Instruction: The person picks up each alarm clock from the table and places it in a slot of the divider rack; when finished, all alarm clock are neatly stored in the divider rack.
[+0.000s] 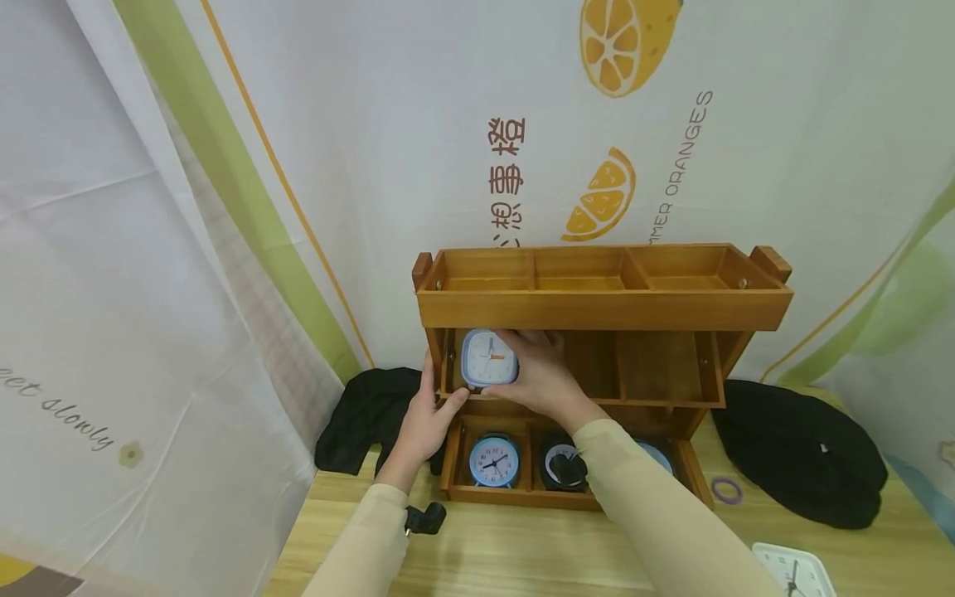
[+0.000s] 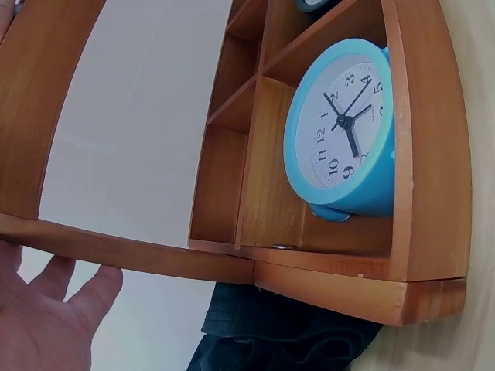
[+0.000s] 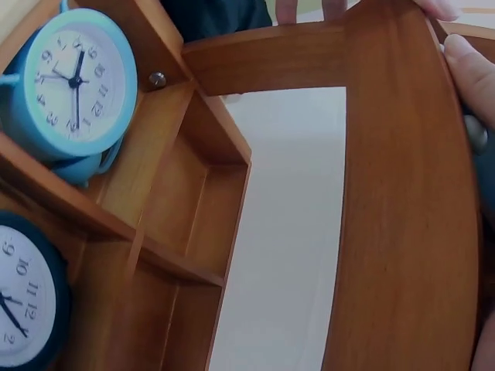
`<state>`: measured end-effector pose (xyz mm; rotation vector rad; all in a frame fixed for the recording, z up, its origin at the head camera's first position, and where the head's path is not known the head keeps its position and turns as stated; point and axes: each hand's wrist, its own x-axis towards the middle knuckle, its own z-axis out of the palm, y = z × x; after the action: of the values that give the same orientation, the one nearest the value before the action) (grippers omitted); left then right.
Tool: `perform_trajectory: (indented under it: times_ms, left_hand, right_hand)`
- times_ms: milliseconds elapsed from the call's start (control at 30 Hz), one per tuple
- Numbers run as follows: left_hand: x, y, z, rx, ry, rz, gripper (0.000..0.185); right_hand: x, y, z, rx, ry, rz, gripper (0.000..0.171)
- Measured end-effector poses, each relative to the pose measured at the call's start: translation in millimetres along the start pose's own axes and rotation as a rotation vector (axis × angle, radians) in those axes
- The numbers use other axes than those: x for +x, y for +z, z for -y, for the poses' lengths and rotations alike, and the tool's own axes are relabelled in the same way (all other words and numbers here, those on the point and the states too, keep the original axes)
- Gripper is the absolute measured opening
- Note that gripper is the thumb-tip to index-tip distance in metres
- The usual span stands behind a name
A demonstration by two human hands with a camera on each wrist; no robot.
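My right hand grips a rounded square alarm clock with a pale blue rim, fingers over its right side and thumb below. The clock is in the left compartment of the middle tier of a wooden tiered box. At that tier's left corner, my left hand holds on, thumb at the front edge and fingers along the side. In the left wrist view, the left fingers touch a wooden side piece. A round light-blue alarm clock stands in the bottom tier below, beside a black one.
Another blue clock is partly hidden by my right sleeve. Black cloth lies left of the box, and a black cap-like item lies right. A purple ring and a white square clock are on the table. A curtain hangs behind.
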<state>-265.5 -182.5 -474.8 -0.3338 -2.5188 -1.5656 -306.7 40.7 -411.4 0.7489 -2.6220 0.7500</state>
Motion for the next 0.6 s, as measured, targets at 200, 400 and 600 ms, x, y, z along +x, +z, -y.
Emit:
perform_trajectory:
  times_ms: [200, 400, 600]
  left_hand:
    - [-1.2, -0.4, -1.6, -0.007, -0.021, 0.002, 0.094]
    - [-1.7, -0.2, -1.9, -0.019, -0.014, -0.004, 0.094]
    - [-0.7, -0.6, -1.6, -0.027, -0.008, -0.006, 0.094]
  right_hand:
    - [-1.3, 1.1, -0.9, -0.055, -0.017, 0.068, 0.103]
    - [-3.1, 0.2, 1.9, -0.041, -0.020, 0.085, 0.106]
    - [-3.9, -1.0, 2.9, -0.026, -0.016, 0.072, 0.110]
